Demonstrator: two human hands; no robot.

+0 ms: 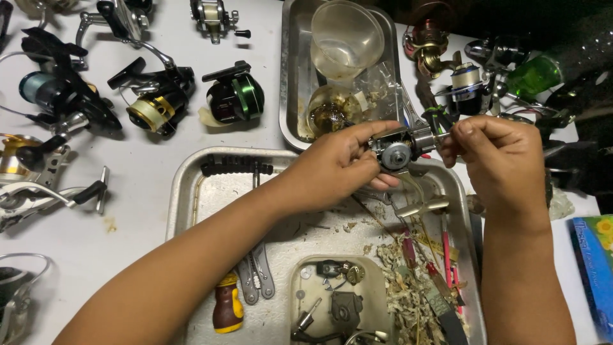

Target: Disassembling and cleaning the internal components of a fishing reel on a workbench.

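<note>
Left hand [338, 167] in the head view is closed around a small grey fishing reel body [399, 148], thumb on top and fingers curled beneath, holding it above the far end of a metal tray [191, 191]. Right hand [501, 160] meets it from the other side, fingertips pinched on a small part at the reel's end, though what exactly they grip is too small to tell. The reel body looks partly stripped: no handle or line spool shows on it, and a round metal disc sits bare on its side, so I judge the work is somewhere in the middle, with the piece taken down and not yet whole. In the tray below lie pliers [258, 281], a stubby screwdriver with a brown and yellow handle [228, 311], a dark ribbed grip [236, 167], red-handled tools [447, 255], dry scraps, and a small square dish [306, 271] of loose screws and metal bits, which suggests parts are still off. A second tray [290, 76] beyond holds a clear plastic cup [347, 38] and an oily jar. Several complete reels stand on the white table [128, 217] at left, among them a black and green one [235, 96] and a black and gold one [153, 105]; more lie at upper right.
</note>
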